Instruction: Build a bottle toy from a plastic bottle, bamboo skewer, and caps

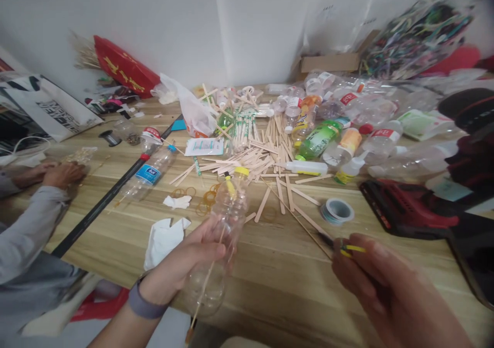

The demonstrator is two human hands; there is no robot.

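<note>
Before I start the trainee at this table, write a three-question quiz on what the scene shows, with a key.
1. What does the left hand grip?
a) a white tissue
b) a clear plastic bottle
c) a rubber band
2. True or false: the red-and-black tool lies to the left of that bottle.
3. Fill in: the cap on that bottle is ____.

Key:
1. b
2. False; the red-and-black tool lies to its right.
3. yellow
</note>
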